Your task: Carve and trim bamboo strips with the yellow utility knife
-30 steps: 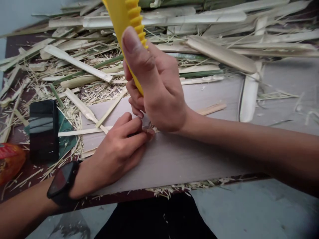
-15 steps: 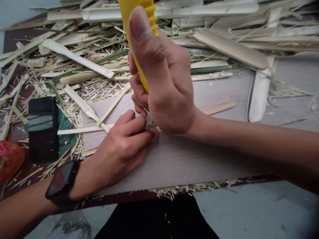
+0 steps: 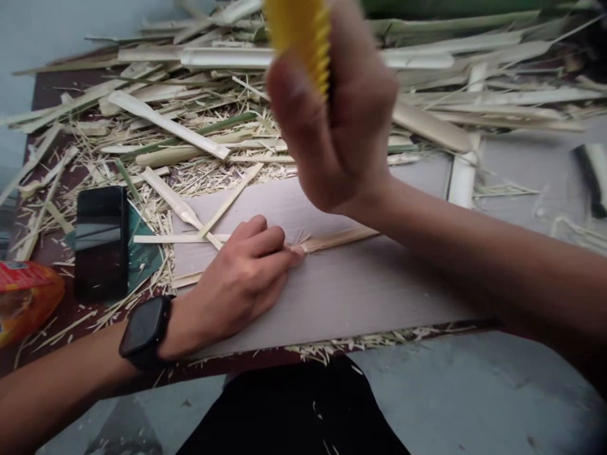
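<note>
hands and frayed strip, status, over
Left hand holding frayed strip on board. Right hand above board, gripping yellow handle. Loose strips crossed beside left hand.

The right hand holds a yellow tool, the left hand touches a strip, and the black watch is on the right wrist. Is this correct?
Wrong side: the head view shows the black watch on the left wrist. The right hand holds a yellow tool, and the left hand touches a strip.

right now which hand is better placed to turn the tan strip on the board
Probably the left hand: its fingers seem to hold the strip; the right hand is above the board, gripping the yellow handle.
</note>
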A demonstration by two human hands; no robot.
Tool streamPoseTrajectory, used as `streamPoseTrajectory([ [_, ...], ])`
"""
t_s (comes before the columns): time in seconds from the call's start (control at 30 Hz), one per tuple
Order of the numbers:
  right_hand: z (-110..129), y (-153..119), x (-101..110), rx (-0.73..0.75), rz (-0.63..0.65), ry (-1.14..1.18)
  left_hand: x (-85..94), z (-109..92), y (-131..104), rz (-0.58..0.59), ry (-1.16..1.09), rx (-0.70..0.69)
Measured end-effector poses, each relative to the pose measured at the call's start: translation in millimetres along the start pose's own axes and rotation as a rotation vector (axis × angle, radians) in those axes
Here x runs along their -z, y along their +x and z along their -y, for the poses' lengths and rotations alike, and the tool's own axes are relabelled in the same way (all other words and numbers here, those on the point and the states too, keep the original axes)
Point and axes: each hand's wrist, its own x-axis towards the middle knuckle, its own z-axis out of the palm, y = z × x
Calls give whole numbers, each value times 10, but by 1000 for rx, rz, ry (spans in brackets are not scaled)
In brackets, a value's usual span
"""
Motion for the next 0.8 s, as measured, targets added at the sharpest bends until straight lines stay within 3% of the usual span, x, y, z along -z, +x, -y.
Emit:
streamPoseTrajectory([
  [0.07,-46,23,-1,-38,20,-335,-7,-3,-10,-29,7,7],
  [0.13,-100,33,-5,-93,184,-608,-21,-13,-21,-66,56,30],
  [0.2,-143,36,9,-101,306,-714,-31,-30,-28,-71,113,53],
  [0.4,-26,-130,198,71,420,-664,87,-89,-13,-16,93,181],
  [0.5,101,-350,275,178,634,-520,189,-105,3,-29,58,224],
  [0.63,233,-581,314,205,684,-685,271,-135,25,4,88,228],
  [0.8,318,-637,398,257,622,-673,335,-179,43,18,187,192],
])
